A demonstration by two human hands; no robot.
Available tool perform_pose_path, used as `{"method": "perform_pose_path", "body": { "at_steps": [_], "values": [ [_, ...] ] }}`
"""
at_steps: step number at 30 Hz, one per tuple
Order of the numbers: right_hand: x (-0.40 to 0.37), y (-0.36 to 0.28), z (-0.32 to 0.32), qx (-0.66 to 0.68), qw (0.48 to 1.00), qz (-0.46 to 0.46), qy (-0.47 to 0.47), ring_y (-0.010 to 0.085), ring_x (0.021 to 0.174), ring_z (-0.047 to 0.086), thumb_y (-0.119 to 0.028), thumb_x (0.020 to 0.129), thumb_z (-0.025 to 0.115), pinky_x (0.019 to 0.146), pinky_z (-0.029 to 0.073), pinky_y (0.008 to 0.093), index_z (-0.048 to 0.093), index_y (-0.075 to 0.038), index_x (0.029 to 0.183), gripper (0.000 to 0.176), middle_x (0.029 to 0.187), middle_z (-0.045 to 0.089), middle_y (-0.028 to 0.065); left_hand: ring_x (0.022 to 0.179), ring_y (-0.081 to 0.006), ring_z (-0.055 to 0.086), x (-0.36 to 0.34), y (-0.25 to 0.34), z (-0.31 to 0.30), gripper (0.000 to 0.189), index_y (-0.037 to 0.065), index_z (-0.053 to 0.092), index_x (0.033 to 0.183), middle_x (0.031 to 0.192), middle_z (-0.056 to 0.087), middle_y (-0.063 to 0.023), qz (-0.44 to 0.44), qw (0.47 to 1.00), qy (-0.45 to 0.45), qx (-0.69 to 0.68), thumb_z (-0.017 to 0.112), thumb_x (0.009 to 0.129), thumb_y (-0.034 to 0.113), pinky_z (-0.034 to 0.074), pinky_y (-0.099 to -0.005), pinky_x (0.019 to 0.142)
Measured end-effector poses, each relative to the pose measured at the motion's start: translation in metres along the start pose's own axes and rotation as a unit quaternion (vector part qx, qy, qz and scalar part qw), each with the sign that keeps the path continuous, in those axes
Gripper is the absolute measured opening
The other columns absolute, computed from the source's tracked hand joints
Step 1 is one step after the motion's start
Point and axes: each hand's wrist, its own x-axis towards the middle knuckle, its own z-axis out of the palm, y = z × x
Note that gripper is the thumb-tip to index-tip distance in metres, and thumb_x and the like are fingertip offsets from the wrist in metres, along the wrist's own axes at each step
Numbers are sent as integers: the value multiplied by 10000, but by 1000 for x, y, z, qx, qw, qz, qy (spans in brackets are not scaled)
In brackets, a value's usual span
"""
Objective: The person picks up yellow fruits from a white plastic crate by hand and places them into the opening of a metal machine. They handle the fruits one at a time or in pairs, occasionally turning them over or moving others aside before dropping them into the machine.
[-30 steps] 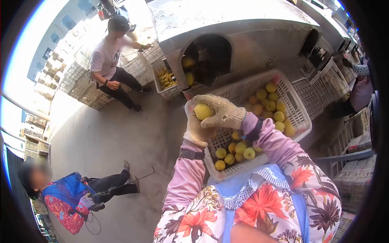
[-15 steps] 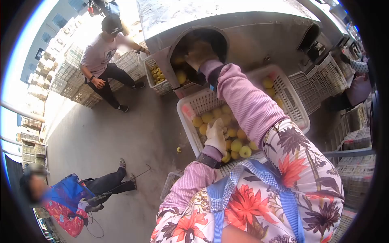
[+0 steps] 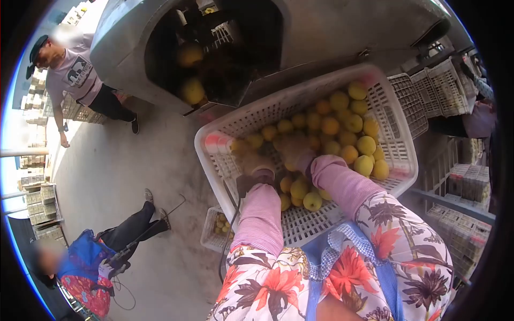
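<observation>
A white plastic crate (image 3: 399,125) with slotted walls stands in front of me, holding many round yellow fruits (image 3: 365,145). Both of my gloved hands are down inside it. My left hand (image 3: 258,159) is at the crate's left side, over the fruit there. Close beside it, my right hand (image 3: 293,148) reaches in among the fruits near the middle. Motion blur and shadow hide the fingers of both, so any hold on a fruit does not show. Just beyond the crate, two fruits (image 3: 193,91) sit in the dark opening of a metal machine (image 3: 326,32).
A smaller crate of fruit (image 3: 220,230) stands on the floor at left. One person (image 3: 80,75) stands at upper left. Another person (image 3: 88,267) at lower left holds a thin rod. Stacked crates (image 3: 436,88) and a metal rail (image 3: 455,206) are on the right.
My right hand has come out of the machine's opening and down into the crate. My left hand has moved left and farther in. The view has shifted, and the standing person has straightened up.
</observation>
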Motion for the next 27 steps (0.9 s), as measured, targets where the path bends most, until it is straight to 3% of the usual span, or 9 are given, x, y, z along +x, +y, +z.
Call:
{"method": "perform_pose_path", "body": {
  "at_steps": [4,7,9,12,16,17,19,22,27],
  "values": [
    [11,-3,-12,-20,998,-8,-58,303,1083,671,-110,877,577,851,564,435,691,-122,1109,259,1138,696,106,1242,-428,552,42,-39,60,1015,143,80,1617,1574,263,-204,88,993,-57,-52,664,855,473,449,-541,1023],
    [5,7,39,-11,986,-132,104,312,1053,679,-111,860,620,872,549,428,668,-90,1147,292,1131,687,139,1250,-430,551,51,-56,106,1038,173,90,1619,1544,282,-252,116,993,22,29,690,822,460,486,-512,989],
    [11,16,52,71,992,-96,38,307,1049,681,-114,879,599,872,548,428,673,-88,1156,288,1133,686,144,1239,-444,558,36,-31,68,1055,178,121,1613,1539,295,-256,-27,989,-137,45,727,788,438,511,-488,965],
    [24,21,41,38,996,-82,-29,308,1045,680,-148,894,587,873,546,429,675,-79,1163,291,1140,684,153,1189,-447,595,40,-17,21,1046,148,193,1586,1545,302,-242,102,985,-104,92,776,745,367,521,-463,966],
    [17,10,-39,115,963,32,-241,307,1114,659,-189,881,645,868,558,442,663,-94,1227,359,1226,674,134,1199,-448,580,33,-17,-3,974,171,312,1522,1526,300,-246,70,979,-182,-56,821,712,355,516,-468,996],
    [5,13,-49,336,909,72,-235,312,1121,653,-198,895,642,868,557,453,637,-69,1254,382,1229,666,147,1174,-456,588,18,-17,-10,885,169,369,1488,1503,321,-247,57,979,-175,-94,803,736,340,521,-482,992],
    [-22,27,-64,710,668,133,-179,322,1135,640,-217,922,634,868,557,476,586,-20,1308,435,1234,651,174,1162,-464,592,0,-13,-25,800,169,430,1453,1486,339,-239,21,975,-179,-133,790,759,338,517,-489,1002],
    [-42,26,-72,912,385,23,-143,332,1150,617,-236,955,620,923,542,493,490,47,1364,515,1244,615,204,1215,-434,573,-14,-14,-31,818,188,455,1447,1472,388,-210,-26,969,-201,-144,812,739,389,493,-462,1035],
    [-69,-4,-117,934,313,-76,-151,334,1164,610,-221,959,630,958,546,482,455,70,1365,530,1256,602,212,1236,-360,567,-11,-13,-28,800,205,480,1444,1392,510,-178,-31,959,-154,-237,818,742,386,496,-425,1018]
  ]
}}
